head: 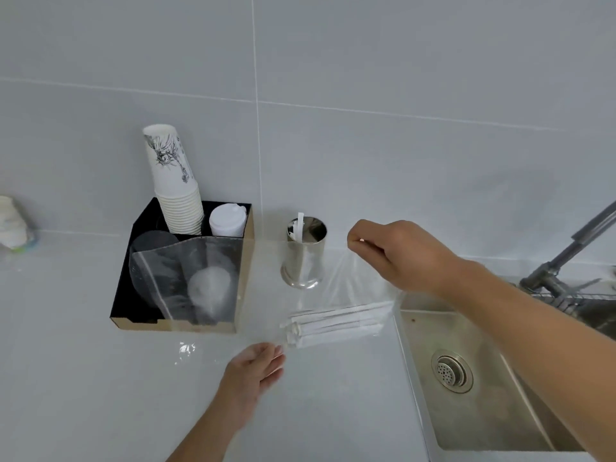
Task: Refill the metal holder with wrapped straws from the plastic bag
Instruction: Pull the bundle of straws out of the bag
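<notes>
A shiny metal holder [304, 258] stands on the counter against the wall, with a few wrapped straws poking out of its top. In front of it hangs a clear plastic bag [353, 288], stretched wide across the counter, with a bundle of white wrapped straws [336, 323] lying in its lower part. My right hand [396, 255] pinches the bag's upper edge, just right of the holder. My left hand [258, 371] reaches into the bag's open lower left side, fingers fairly straight, tips close to the ends of the straws.
A black and cardboard organiser box [240, 285] at the left holds a stack of paper cups [176, 191], white lids [228, 220] and a clear bag. A steel sink [413, 361] with a faucet [566, 248] lies at the right. A blurred container [13, 225] sits far left.
</notes>
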`<state>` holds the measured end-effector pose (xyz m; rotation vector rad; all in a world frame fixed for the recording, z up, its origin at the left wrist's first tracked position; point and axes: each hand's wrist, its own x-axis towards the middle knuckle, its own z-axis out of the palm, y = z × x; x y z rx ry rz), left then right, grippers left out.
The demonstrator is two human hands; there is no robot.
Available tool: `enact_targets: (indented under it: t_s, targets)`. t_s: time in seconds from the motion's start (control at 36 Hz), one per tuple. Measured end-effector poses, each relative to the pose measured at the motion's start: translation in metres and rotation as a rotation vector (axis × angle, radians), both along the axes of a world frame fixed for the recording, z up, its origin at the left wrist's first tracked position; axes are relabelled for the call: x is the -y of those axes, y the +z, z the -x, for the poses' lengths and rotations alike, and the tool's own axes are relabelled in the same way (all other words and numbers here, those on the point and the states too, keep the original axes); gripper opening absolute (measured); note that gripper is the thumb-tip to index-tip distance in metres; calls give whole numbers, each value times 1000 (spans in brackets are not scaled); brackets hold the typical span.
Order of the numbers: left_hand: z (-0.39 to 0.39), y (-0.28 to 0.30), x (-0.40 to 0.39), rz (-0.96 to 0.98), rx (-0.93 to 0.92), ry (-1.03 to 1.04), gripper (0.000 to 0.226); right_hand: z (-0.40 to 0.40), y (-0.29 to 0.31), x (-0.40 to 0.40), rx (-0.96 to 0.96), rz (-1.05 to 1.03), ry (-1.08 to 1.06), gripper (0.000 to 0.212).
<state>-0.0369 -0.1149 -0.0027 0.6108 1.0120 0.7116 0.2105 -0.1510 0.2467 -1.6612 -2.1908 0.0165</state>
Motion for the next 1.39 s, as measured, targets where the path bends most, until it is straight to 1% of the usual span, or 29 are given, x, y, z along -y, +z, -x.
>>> enact_targets:
  t_s: [0.06, 0.14, 0.28, 0.39, 0.47, 0.58, 0.67, 0.72, 0.78, 0.83, 0.89, 0.97, 1.03, 1.08, 1.11, 1.14, 1.17, 1.22, 1.25, 1.31, 1.39]
  targets:
    - [-4, 13, -10, -9, 65, 3, 9, 2, 19, -3, -9, -31, 4, 13]
    - [-11, 31, -23, -2, 176, 30, 18, 4, 46, -9, -21, -64, -8, 14]
    - [-28, 61, -41, -2, 401, 108, 8, 8, 88, -15, -50, -127, -30, 16]
    - [-45, 83, -46, 39, 578, 157, 12, 12, 113, -17, -87, -156, -74, 18]
    - [-60, 103, -49, -33, 665, 113, 26, 17, 132, -18, -128, -165, -103, 21]
    - [-78, 125, -47, -93, 749, 26, 56, 23, 151, -17, -157, -149, -123, 22]
    - [-90, 141, -44, -164, 813, -68, 87, 25, 166, -14, -167, -152, -136, 22]
    - [-96, 152, -40, -199, 890, -122, 95, 25, 175, -13, -167, -155, -143, 22]
    - [-103, 160, -35, -240, 986, -191, 86, 23, 181, -13, -128, -148, -163, 23]
    - [-108, 162, -31, -282, 1072, -241, 66, 21, 184, -15, -43, -131, -203, 24]
    - [-110, 164, -27, -331, 1115, -258, 52, 16, 184, -16, 45, -120, -255, 25]
    - [-110, 159, -24, -286, 1130, -233, 50, 5, 181, -14, 91, -119, -306, 24]
    - [-111, 150, -25, -223, 1086, -268, 61, 1, 176, -13, 97, -115, -324, 24]
    - [-114, 145, -22, -161, 1071, -167, 75, 0, 170, -13, 90, -107, -334, 23]
    - [-115, 147, -20, -133, 1041, -156, 78, -1, 167, -13, 83, -105, -339, 23]
    - [-117, 149, -19, -123, 994, -147, 77, -1, 164, -14, 78, -104, -344, 22]
    - [-118, 152, -17, -118, 954, -138, 68, -2, 163, -14, 71, -105, -353, 22]
    - [-119, 157, -16, -116, 926, -120, 38, -6, 162, -13, 41, -105, -371, 21]
    - [-121, 155, -17, -117, 922, -109, 33, -9, 161, -11, 20, -106, -375, 21]
    - [-123, 153, -20, -123, 928, -90, 35, -16, 160, -6, -42, -118, -373, 19]
    - [-124, 155, -24, -126, 920, -72, 36, -27, 153, 9, -167, -178, -376, 9]
